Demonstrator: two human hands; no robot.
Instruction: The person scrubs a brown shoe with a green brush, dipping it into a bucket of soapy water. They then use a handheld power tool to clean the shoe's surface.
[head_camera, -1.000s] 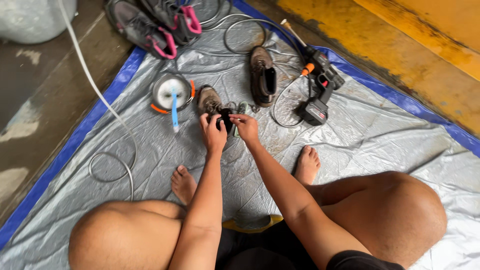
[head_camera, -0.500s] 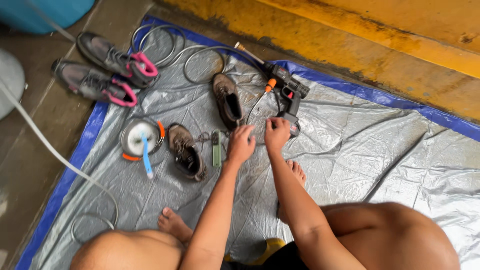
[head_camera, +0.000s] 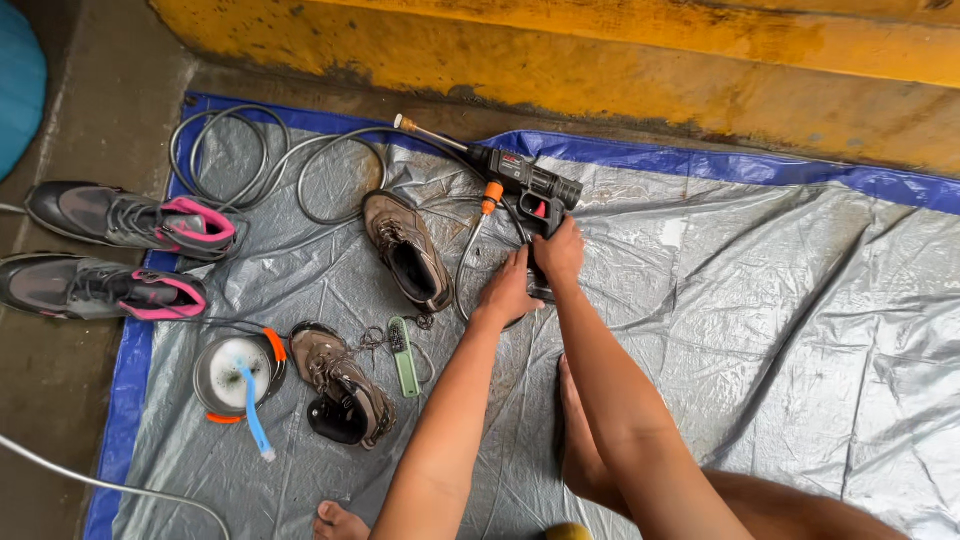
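A black cordless spray gun (head_camera: 520, 190) with an orange hose fitting and a thin metal nozzle lies on the grey tarp (head_camera: 760, 300). My right hand (head_camera: 558, 252) is wrapped around its handle. My left hand (head_camera: 508, 290) touches the lower end of the handle, beside the grey hose (head_camera: 300, 165) that loops away to the left. Two brown boots lie to the left, one (head_camera: 408, 250) near my left hand and one (head_camera: 342, 385) lower down. A small green brush (head_camera: 403, 356) rests between them.
A round bowl of soapy water (head_camera: 236, 374) holds a blue brush (head_camera: 255, 412). Two grey and pink shoes (head_camera: 130, 218) (head_camera: 100, 288) sit at the tarp's left edge. A yellow step (head_camera: 600, 60) runs along the back. My bare feet (head_camera: 575, 440) rest on the tarp.
My hands left the brown boot and green brush, which now lie on the tarp, and moved right to the spray gun. The view swung right.
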